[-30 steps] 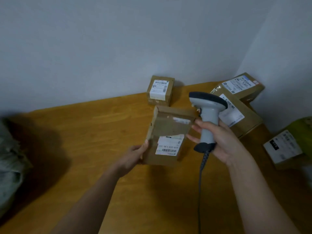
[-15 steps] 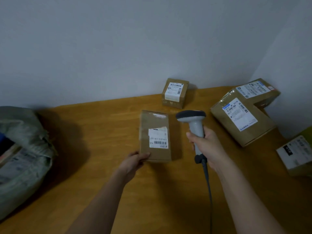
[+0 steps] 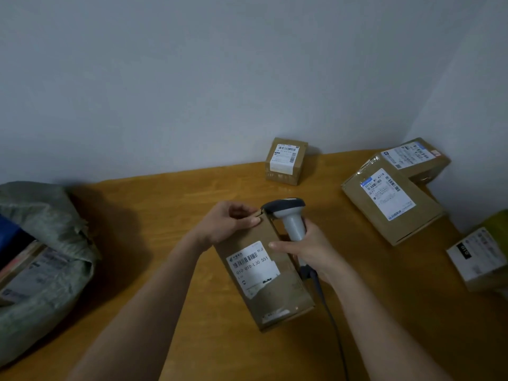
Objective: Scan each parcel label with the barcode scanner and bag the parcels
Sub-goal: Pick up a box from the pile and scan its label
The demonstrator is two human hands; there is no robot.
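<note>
— Where does the long brown cardboard parcel (image 3: 264, 273) sit?

— Near the middle of the wooden tabletop (image 3: 170, 270), label (image 3: 253, 266) up. The left hand (image 3: 225, 224) is on its far end; the right hand (image 3: 305, 253) is just right of it, around the grey handheld barcode scanner (image 3: 291, 218), whose head lies beside the parcel's far right corner.

— And behind?

— A small cube-shaped cardboard box (image 3: 286, 160) stands against the wall (image 3: 192, 92). To the right, a large flat cardboard box (image 3: 390, 202), and behind it, in the corner, another labelled cardboard box (image 3: 417, 158).

— The edges?

— A white-labelled box (image 3: 478, 259) at the far right; a woven green sack (image 3: 49, 243) at the far left, with parcels inside.
</note>
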